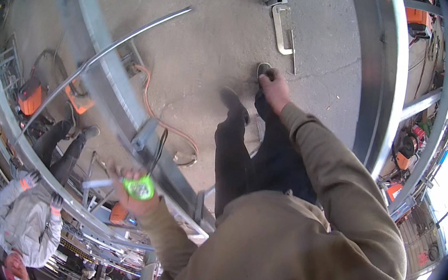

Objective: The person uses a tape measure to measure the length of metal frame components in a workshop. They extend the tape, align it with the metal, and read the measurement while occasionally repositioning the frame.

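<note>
**Inspector:** State the condition of each hand.

**Assistant:** The left hand (139, 206) grips a bright green tape measure (139, 186), fingers curled about its case; motion blurs the fingertips. A dark strap (161, 144) shows beside it, clear of the wrist. The right hand (276, 90) is closed, fingers drawn in, above the forward shoe (263, 67). Whether it encloses anything small, I cannot tell.

**Inspector:** Location of the tape measure?

**Assistant:** In the left palm, near the steel beam (118, 106) on the person's left.

**Inspector:** Principal risks?

**Assistant:** First, a dropped tape measure: the strap appears not to be looped round the wrist, so a loosened grip or a knock against the beam could send it to the floor (328, 18). Second, a trip: a C-clamp (277, 29) lies ahead of the shoes with its screw bar sticking out, and an orange hose (147, 88) curves over the floor beside the beam. Eyes on the tape measure rather than the ground would be the likely cause. Third, a scrape: both hands are bare, and the metal edges may be sharp.

**Inspector:** Other persons?

**Assistant:** One co-worker (26, 222) in a grey jacket, gloved, beyond the frame at left. A disturbed thin metal rod (109, 50) could swing that way.
</note>
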The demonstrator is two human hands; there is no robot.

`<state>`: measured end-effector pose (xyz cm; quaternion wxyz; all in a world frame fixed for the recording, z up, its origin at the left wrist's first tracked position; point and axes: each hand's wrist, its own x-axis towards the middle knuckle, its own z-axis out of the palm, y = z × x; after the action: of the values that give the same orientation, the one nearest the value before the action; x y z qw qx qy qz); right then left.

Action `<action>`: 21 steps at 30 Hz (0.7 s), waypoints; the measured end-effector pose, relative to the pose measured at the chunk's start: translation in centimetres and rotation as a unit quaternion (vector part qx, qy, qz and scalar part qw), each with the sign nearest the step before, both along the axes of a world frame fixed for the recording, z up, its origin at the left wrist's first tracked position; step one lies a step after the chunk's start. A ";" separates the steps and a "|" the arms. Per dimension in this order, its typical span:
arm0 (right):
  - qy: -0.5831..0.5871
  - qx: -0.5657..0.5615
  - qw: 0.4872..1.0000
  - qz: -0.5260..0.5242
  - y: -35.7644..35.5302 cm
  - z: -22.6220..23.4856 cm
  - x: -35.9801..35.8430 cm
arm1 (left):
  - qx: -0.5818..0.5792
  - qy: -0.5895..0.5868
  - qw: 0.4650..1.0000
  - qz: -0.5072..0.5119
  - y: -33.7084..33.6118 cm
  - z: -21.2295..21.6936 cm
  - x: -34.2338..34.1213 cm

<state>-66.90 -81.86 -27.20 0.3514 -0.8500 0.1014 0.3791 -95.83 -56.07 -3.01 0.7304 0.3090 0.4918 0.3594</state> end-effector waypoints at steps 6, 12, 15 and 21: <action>0.026 -0.176 0.982 0.070 -8.5 -22.5 6.9 | 0.117 0.063 0.986 0.103 -1.7 -2.2 -1.0; 0.027 -0.214 0.969 0.117 -10.2 -36.2 11.4 | 0.255 0.198 0.946 0.030 -0.5 -6.8 1.6; 0.036 -0.224 0.963 0.146 -10.4 -41.5 12.9 | 0.296 0.219 0.929 0.025 -0.1 -7.6 2.5; -0.011 -0.282 0.958 0.052 -11.3 -49.5 14.1 | 0.359 0.240 0.901 0.041 -0.9 -7.3 3.0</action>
<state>-52.79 -93.19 -76.72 0.0788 -0.9226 0.1562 0.3438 -92.81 -56.98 -10.27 0.4142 0.6065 0.5024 0.4563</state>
